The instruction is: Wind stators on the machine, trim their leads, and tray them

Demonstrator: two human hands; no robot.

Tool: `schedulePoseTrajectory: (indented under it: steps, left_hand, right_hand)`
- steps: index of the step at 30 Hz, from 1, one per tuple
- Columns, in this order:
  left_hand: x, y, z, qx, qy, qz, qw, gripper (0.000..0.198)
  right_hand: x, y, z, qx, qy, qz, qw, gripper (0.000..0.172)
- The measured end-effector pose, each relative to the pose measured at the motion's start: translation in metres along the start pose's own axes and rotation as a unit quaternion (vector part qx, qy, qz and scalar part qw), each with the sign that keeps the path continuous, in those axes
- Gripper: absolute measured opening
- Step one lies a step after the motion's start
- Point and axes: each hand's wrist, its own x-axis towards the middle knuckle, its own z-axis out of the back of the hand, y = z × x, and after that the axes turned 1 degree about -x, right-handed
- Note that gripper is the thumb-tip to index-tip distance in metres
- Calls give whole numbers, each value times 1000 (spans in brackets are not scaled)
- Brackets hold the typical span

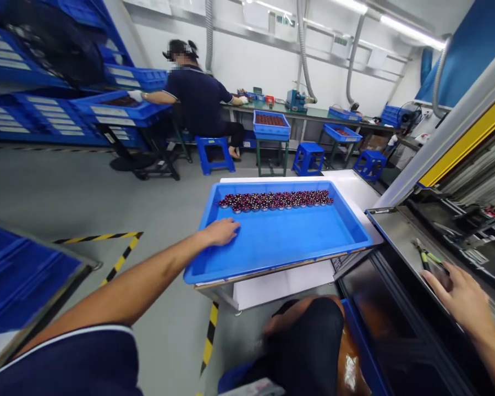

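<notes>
A long blue plastic tray (268, 250) stands in front of me. Along its far side sit several rows of small round dark parts with pinkish-red marks (276, 201); their kind is unclear. My left hand (221, 231) reaches over the tray's left side, fingers loosely extended, near the closest parts but apart from them. Nothing shows in it. On the far right, my right hand (462, 294) has thumb and fingers at the handles of green-and-black nippers (425, 256), whose jaws point away from me above a metal ledge. Part of the grip is hidden.
A machine with a yellow bar (466, 143) and a slanted post borders the right. A co-worker (198, 102) sits at the far bench between blue trays. Blue stools (308, 158) stand beyond. Stacked blue crates (20, 275) are close at left. Striped tape (124, 258) marks the floor.
</notes>
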Motion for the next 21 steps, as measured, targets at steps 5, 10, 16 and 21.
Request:
schedulePoseTrajectory:
  steps: [5, 10, 16, 21]
  left_hand:
    - [37, 16, -17, 50, 4, 30, 998, 40]
    - [43, 16, -28, 59, 5, 13, 998, 41]
    - [56, 2, -31, 41, 10, -65, 997, 47]
    - [67, -10, -34, 36, 10, -95, 995, 47]
  right_hand:
    - [-4, 2, 1, 9, -20, 0, 1000, 88]
    - [-3, -2, -2, 10, -18, -1, 1000, 85]
    - [-4, -3, -2, 9, -22, 7, 1000, 86]
    - [-5, -3, -2, 4, -25, 4, 1000, 84]
